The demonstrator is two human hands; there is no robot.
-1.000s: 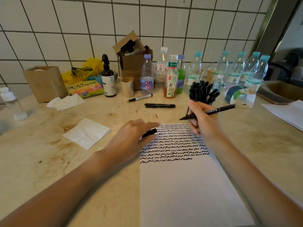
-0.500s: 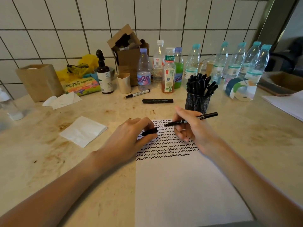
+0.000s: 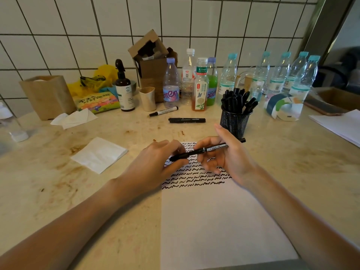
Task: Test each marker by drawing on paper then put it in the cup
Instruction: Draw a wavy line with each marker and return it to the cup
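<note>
Meeting over the top of the paper, the two hands now share one marker: a second ago the right hand held it up near the mesh cup, apart from the left hand, which kept a small black cap pinched by the sheet's edge. Now the marker lies nearly level across the squiggled rows, its body gripped in the right hand's curled fingers and thumb, its left end between the left hand's pinching fingertips. I judge this to be the cap going back on after a test, so the drop into the cup should follow; whether the cap is fully seated cannot be told.

That cup stands just beyond the right hand, already crowded with black markers, so finding a gap may take some care. Two more markers lie on the desk farther back: a black one and a white-bodied one, likely untested. A folded tissue sits left of the paper, well clear. Bottles line the tiled wall behind, out of the way.
</note>
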